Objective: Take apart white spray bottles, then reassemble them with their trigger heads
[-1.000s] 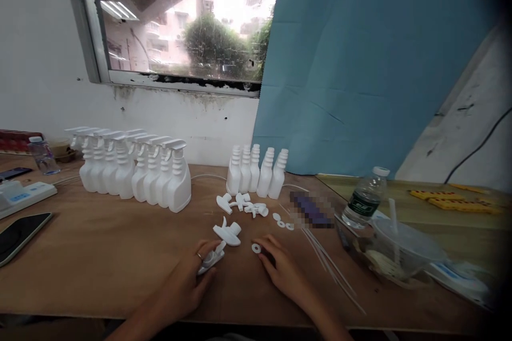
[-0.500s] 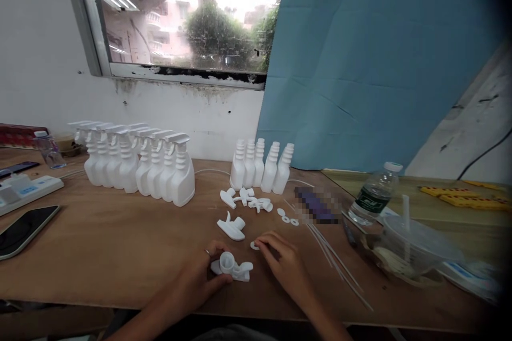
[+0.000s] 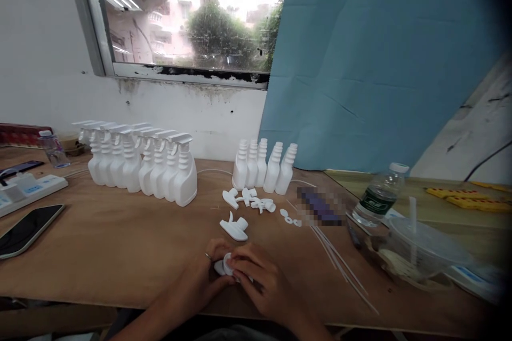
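My left hand grips a white spray head low over the front of the table, its round opening facing up. My right hand has its fingers pressed together at that opening and covers most of the head; the small disc is hidden by the fingers. Just beyond lies another white spray head. Several more loose spray heads lie farther back, beside a few thin white discs.
Several white bottles with spray heads stand at the back left; several open bottles stand at centre. Thin tubes, a water bottle and a plastic bowl are on the right. A phone lies left.
My right hand has moved left with the small white disc, from the table beside the spray head to its round opening. My left hand still holds the head. The view has shifted slightly.
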Action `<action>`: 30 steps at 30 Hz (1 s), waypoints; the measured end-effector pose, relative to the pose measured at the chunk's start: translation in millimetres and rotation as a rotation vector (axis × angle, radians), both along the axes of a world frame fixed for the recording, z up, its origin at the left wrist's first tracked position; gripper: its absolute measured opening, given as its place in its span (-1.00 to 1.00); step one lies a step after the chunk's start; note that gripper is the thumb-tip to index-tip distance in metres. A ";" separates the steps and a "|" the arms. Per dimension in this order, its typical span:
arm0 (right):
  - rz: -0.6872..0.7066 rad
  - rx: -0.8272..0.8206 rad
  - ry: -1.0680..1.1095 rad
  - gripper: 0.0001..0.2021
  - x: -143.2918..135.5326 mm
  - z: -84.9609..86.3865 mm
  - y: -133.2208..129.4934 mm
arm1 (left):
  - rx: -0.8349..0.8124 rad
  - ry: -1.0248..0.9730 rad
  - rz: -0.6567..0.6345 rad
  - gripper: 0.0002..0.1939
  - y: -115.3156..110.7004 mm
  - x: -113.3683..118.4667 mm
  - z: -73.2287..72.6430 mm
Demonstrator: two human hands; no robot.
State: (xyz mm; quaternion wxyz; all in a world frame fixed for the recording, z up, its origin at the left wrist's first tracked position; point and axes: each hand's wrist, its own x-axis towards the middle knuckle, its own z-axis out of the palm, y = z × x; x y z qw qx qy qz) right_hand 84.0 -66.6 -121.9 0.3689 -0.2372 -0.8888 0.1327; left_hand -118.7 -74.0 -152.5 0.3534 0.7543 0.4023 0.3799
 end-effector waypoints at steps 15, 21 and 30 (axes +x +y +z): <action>-0.098 -0.015 -0.066 -0.82 -0.4 -4.6 0.7 | 0.022 0.218 0.027 -0.81 -13.0 -5.1 17.1; -0.063 -0.036 -0.082 -0.83 -2.0 -3.2 1.8 | 0.089 0.259 0.033 -0.82 -11.1 -6.6 11.1; -0.025 -0.121 -0.081 -0.81 -3.6 -3.5 -0.9 | 0.157 0.328 0.002 -0.86 -11.3 -5.4 15.6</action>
